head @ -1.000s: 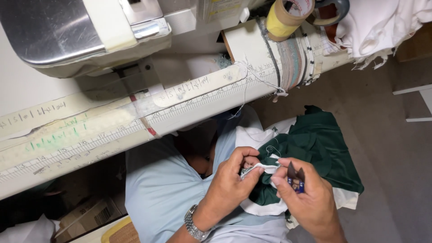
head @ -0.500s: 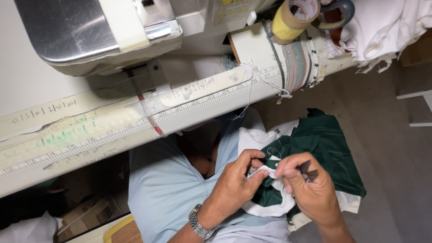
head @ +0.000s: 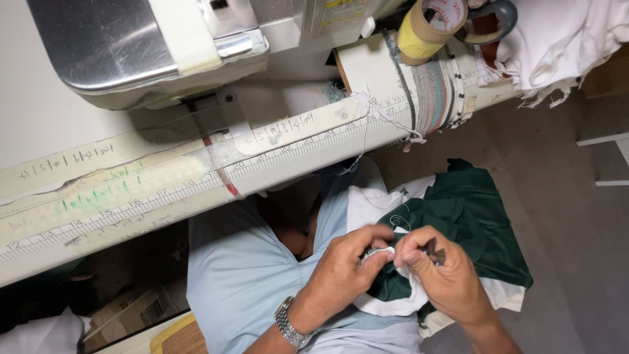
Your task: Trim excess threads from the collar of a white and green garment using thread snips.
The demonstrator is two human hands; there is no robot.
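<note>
Down in the lap, both hands are pinching at one spot on the green and white garment (head: 472,223), which lies draped over the knees below the edge of the bench (head: 196,177). The left hand (head: 341,269) is curled closed, fingertips gripping a white fold of the fabric; the right hand (head: 445,278) is closed too, with a small dark tool (head: 434,250) poking out between thumb and finger, likely thread snips, though it's too small to be sure. A loose thread (head: 396,223) loops up just above the pinch. To do this well, I'd say keep the seam taut between the two hands and bring the tool tip close to the cloth without nicking it. Compared with a second ago, the hands have drifted slightly right and closer together, the tool has come up higher in the right hand, and the sewing machine (head: 144,46) overhead and the tape rolls (head: 432,26) sit a touch differently as the head shifted.
</note>
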